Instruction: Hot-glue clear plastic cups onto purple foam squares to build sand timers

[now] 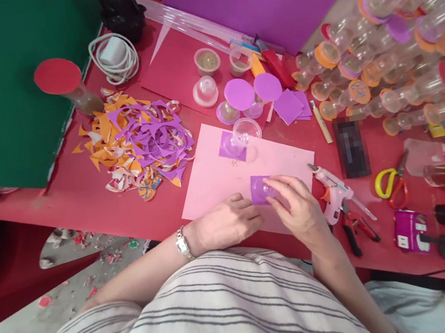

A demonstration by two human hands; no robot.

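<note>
My right hand (295, 199) pinches the edge of a small clear plastic dome (261, 187), which rests on a purple square of sheet (257, 199). My left hand (232, 222), a watch on its wrist, lies just left of that square. Its fingers are curled, with the tips by the square's lower left corner; whether they hold anything is hidden. Beneath both hands is a pink sheet (204, 184). Farther up on it lies another purple square (226, 151) with a clear plastic dome (247, 129) tilted over it.
Orange and purple scraps (151, 130) are heaped at left. Clear cups (207, 62), purple discs (239, 94) and purple squares (288, 106) lie behind the sheet. To the right are a glue gun (335, 189), pliers (356, 229), scissors (394, 187) and stacked clear bottle-like pieces (400, 98).
</note>
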